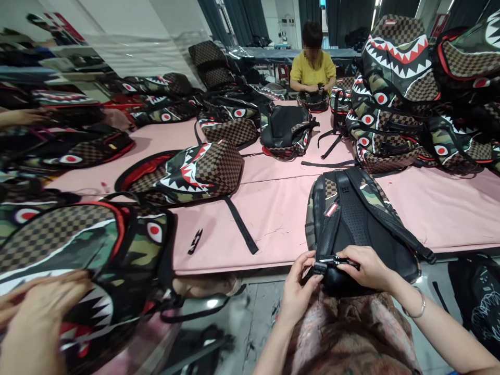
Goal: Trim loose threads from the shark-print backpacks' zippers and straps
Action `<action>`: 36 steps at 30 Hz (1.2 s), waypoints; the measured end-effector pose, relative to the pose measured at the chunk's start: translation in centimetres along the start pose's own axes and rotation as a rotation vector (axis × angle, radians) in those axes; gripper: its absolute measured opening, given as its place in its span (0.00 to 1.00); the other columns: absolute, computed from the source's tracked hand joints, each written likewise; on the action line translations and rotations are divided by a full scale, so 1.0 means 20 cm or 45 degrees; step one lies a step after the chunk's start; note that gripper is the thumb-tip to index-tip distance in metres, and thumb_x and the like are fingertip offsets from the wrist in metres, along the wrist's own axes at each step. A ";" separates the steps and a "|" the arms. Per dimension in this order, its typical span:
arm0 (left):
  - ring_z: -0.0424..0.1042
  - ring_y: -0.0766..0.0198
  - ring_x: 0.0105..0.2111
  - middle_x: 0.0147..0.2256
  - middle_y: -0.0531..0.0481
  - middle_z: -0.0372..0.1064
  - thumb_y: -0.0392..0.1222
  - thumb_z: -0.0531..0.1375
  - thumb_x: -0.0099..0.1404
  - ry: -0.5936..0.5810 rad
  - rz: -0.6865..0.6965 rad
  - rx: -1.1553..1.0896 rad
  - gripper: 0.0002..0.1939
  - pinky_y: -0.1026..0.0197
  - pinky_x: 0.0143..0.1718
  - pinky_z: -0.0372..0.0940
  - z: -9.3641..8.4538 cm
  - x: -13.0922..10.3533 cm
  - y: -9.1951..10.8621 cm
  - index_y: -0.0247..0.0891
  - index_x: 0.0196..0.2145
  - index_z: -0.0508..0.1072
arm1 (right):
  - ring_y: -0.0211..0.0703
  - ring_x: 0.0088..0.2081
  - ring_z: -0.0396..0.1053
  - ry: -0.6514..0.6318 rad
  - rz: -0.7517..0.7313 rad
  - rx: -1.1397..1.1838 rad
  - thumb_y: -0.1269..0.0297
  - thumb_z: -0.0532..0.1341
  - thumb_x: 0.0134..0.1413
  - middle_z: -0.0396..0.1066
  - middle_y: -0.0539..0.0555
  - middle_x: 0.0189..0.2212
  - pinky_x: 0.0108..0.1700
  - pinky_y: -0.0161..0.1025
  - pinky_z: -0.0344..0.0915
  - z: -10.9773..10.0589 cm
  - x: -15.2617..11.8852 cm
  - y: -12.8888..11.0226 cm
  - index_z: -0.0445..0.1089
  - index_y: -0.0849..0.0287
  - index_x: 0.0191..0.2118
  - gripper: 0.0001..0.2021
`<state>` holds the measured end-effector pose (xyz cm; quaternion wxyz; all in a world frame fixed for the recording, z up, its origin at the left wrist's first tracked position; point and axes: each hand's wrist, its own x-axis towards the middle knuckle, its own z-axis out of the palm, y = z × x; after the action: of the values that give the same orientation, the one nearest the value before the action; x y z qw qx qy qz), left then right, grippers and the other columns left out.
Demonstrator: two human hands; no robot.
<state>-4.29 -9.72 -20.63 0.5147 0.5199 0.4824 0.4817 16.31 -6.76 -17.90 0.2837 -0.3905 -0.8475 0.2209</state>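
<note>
A backpack [361,224] with black padded back panel and shoulder straps lies straps-up at the table's front edge, its near end toward my lap. Between the fingers and thumb of my left hand [299,286] is a black strap buckle [320,267] at the end of one shoulder strap. My right hand [365,265] is closed around small black thread snips [344,262], whose tips point left at the buckle. The blades lie close to the strap, and whether they touch it I cannot tell. A red-and-white label [332,209] is on the left shoulder strap.
Another pair of snips [195,241] lies on the pink table [273,219]. A shark-print backpack [195,174] lies left of centre, and stacked backpacks [386,120] stand at right. A co-worker's hand [42,317] works at near left; a person in yellow [312,70] sits across.
</note>
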 end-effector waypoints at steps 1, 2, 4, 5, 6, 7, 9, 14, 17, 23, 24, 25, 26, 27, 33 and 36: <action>0.68 0.61 0.39 0.35 0.50 0.68 0.39 0.61 0.54 -0.004 0.002 -0.004 0.23 0.58 0.46 0.59 0.00 0.00 0.00 0.40 0.48 0.64 | 0.39 0.30 0.67 -0.008 0.009 0.007 0.62 0.54 0.56 0.71 0.53 0.29 0.33 0.34 0.62 0.00 0.01 0.00 0.67 0.59 0.38 0.08; 0.68 0.61 0.39 0.35 0.51 0.68 0.39 0.61 0.54 -0.006 0.001 -0.009 0.23 0.58 0.46 0.59 0.00 0.00 0.00 0.40 0.48 0.64 | 0.38 0.30 0.66 -0.015 0.019 0.015 0.63 0.54 0.56 0.70 0.53 0.29 0.33 0.34 0.61 0.00 0.01 0.00 0.67 0.58 0.38 0.07; 0.68 0.61 0.39 0.35 0.51 0.68 0.39 0.61 0.54 -0.007 -0.007 -0.018 0.23 0.58 0.46 0.59 -0.01 0.00 -0.01 0.40 0.48 0.64 | 0.37 0.28 0.65 -0.019 0.035 0.032 0.63 0.55 0.56 0.69 0.51 0.27 0.31 0.33 0.60 -0.01 0.02 0.00 0.67 0.58 0.37 0.07; 0.68 0.61 0.39 0.35 0.50 0.68 0.39 0.61 0.54 -0.008 -0.013 -0.021 0.23 0.58 0.46 0.59 -0.01 0.00 -0.01 0.40 0.48 0.64 | 0.37 0.27 0.65 -0.021 0.039 0.041 0.63 0.55 0.56 0.69 0.51 0.27 0.30 0.33 0.60 -0.01 0.02 -0.01 0.67 0.59 0.37 0.07; 0.67 0.61 0.39 0.35 0.50 0.68 0.39 0.61 0.54 -0.009 -0.017 -0.023 0.23 0.58 0.47 0.59 -0.01 0.00 -0.01 0.40 0.48 0.64 | 0.37 0.27 0.65 -0.023 0.041 0.052 0.63 0.55 0.56 0.69 0.51 0.27 0.30 0.32 0.60 -0.01 0.02 -0.01 0.67 0.59 0.36 0.07; 0.67 0.61 0.39 0.36 0.50 0.67 0.39 0.61 0.54 -0.011 -0.021 -0.026 0.23 0.57 0.47 0.59 -0.01 0.00 -0.01 0.40 0.48 0.63 | 0.36 0.27 0.65 -0.026 0.041 0.065 0.63 0.55 0.56 0.69 0.51 0.27 0.29 0.32 0.59 -0.01 0.03 -0.01 0.67 0.59 0.36 0.07; 0.67 0.61 0.39 0.35 0.51 0.67 0.39 0.61 0.54 -0.018 -0.027 -0.033 0.23 0.57 0.47 0.59 0.00 0.00 -0.02 0.40 0.48 0.63 | 0.36 0.27 0.65 -0.031 0.040 0.091 0.64 0.55 0.55 0.70 0.51 0.27 0.29 0.31 0.60 -0.02 0.03 -0.01 0.67 0.59 0.37 0.07; 0.67 0.60 0.39 0.35 0.50 0.68 0.39 0.61 0.53 -0.010 -0.045 -0.023 0.23 0.57 0.48 0.58 0.00 0.01 -0.01 0.39 0.47 0.64 | 0.37 0.28 0.65 -0.030 0.031 0.063 0.62 0.55 0.56 0.70 0.52 0.28 0.30 0.32 0.60 -0.01 0.02 0.00 0.67 0.59 0.37 0.08; 0.67 0.60 0.40 0.35 0.51 0.68 0.38 0.61 0.53 -0.028 -0.050 0.004 0.22 0.57 0.48 0.58 -0.01 0.01 -0.01 0.40 0.47 0.65 | 0.37 0.28 0.65 -0.036 0.029 0.037 0.62 0.54 0.56 0.70 0.52 0.28 0.31 0.32 0.60 -0.01 0.02 0.00 0.67 0.59 0.37 0.08; 0.67 0.60 0.41 0.36 0.50 0.68 0.37 0.61 0.53 -0.042 -0.050 0.048 0.21 0.57 0.47 0.58 -0.03 0.00 -0.01 0.40 0.46 0.66 | 0.37 0.27 0.65 -0.066 -0.013 0.042 0.62 0.54 0.56 0.69 0.51 0.26 0.30 0.32 0.59 -0.01 0.04 -0.01 0.67 0.59 0.34 0.08; 0.67 0.60 0.40 0.36 0.50 0.68 0.37 0.61 0.53 -0.039 -0.053 0.030 0.21 0.57 0.46 0.58 -0.03 0.00 0.00 0.40 0.46 0.66 | 0.37 0.27 0.65 -0.058 -0.005 0.085 0.62 0.54 0.56 0.69 0.51 0.25 0.30 0.32 0.59 -0.01 0.04 -0.01 0.67 0.59 0.33 0.08; 0.67 0.60 0.40 0.35 0.50 0.68 0.37 0.61 0.52 -0.030 -0.060 0.002 0.21 0.57 0.46 0.59 -0.02 0.00 0.00 0.40 0.46 0.66 | 0.37 0.27 0.65 -0.041 0.023 0.155 0.62 0.55 0.55 0.69 0.51 0.25 0.30 0.32 0.59 -0.01 0.04 -0.01 0.68 0.59 0.33 0.07; 0.67 0.61 0.39 0.35 0.50 0.68 0.37 0.61 0.52 -0.019 -0.070 -0.032 0.21 0.58 0.45 0.60 -0.02 0.00 0.00 0.39 0.46 0.66 | 0.37 0.27 0.65 -0.007 0.076 0.251 0.62 0.55 0.54 0.68 0.51 0.25 0.30 0.32 0.59 -0.01 0.04 -0.01 0.67 0.59 0.32 0.07; 0.68 0.61 0.38 0.35 0.50 0.68 0.38 0.61 0.52 -0.004 -0.082 -0.068 0.21 0.59 0.44 0.60 -0.02 0.00 0.01 0.39 0.46 0.66 | 0.36 0.27 0.65 0.047 0.149 0.365 0.61 0.56 0.54 0.68 0.50 0.25 0.30 0.32 0.59 0.00 0.04 -0.01 0.67 0.59 0.31 0.07; 0.69 0.61 0.38 0.38 0.49 0.70 0.39 0.64 0.49 0.104 -0.134 -0.120 0.20 0.60 0.43 0.62 -0.01 -0.01 0.04 0.39 0.42 0.69 | 0.32 0.19 0.54 0.333 0.606 0.899 0.54 0.53 0.54 0.56 0.43 0.18 0.22 0.29 0.53 0.12 0.06 0.00 0.62 0.59 0.33 0.12; 0.69 0.62 0.34 0.33 0.50 0.71 0.41 0.65 0.47 0.206 -0.161 -0.084 0.16 0.61 0.38 0.64 0.02 -0.02 0.02 0.37 0.36 0.72 | 0.31 0.18 0.50 0.307 0.707 0.972 0.51 0.57 0.48 0.53 0.42 0.17 0.19 0.29 0.48 0.22 0.13 -0.03 0.61 0.59 0.31 0.15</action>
<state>-3.89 -10.21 -20.20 0.5202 0.4305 0.5382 0.5044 11.63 -5.81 -20.01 0.4331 -0.4926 -0.5309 0.5366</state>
